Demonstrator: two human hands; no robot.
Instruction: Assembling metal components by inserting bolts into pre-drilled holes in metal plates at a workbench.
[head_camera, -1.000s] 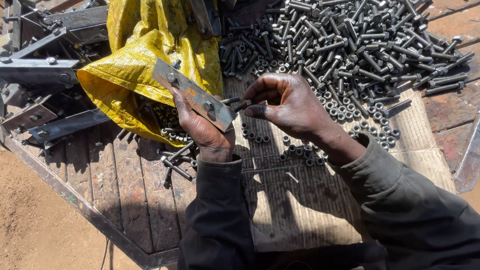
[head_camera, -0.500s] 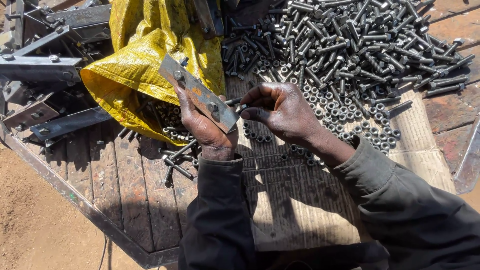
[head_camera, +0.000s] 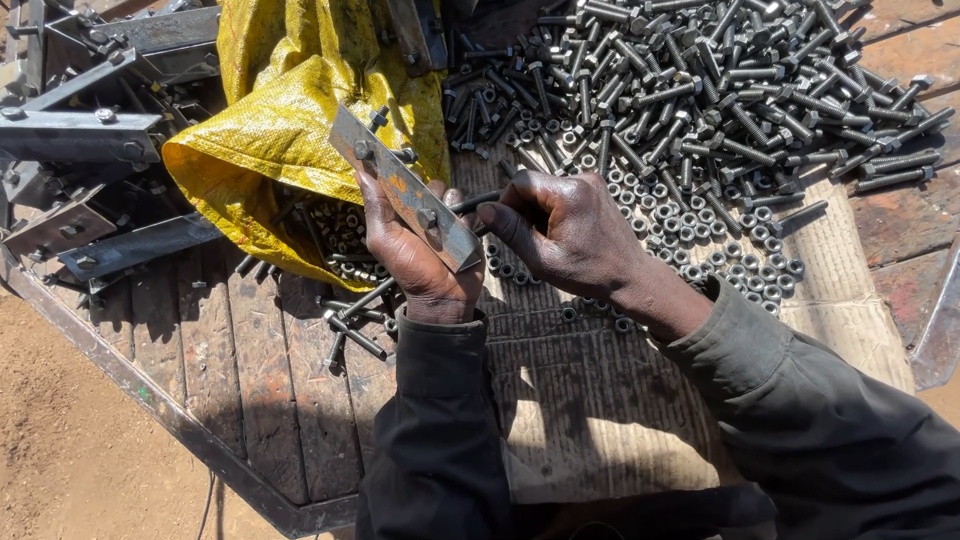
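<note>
Fingers (head_camera: 500, 215) of both hands pinch a bolt (head_camera: 470, 203) against the metal plate (head_camera: 405, 190).

A flat grey metal plate (head_camera: 405, 188) with bolts through it is tilting diagonally, a dark bolt (head_camera: 472, 203) meeting its lower end.

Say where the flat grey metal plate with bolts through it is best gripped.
By its bare long edges near the lower end, from beneath, much as the left hand holds the flat grey metal plate: bolts stud its upper face, so the narrow edges stay free.

Right hand (head_camera: 565, 235) closer to plate (head_camera: 405, 188).
</note>
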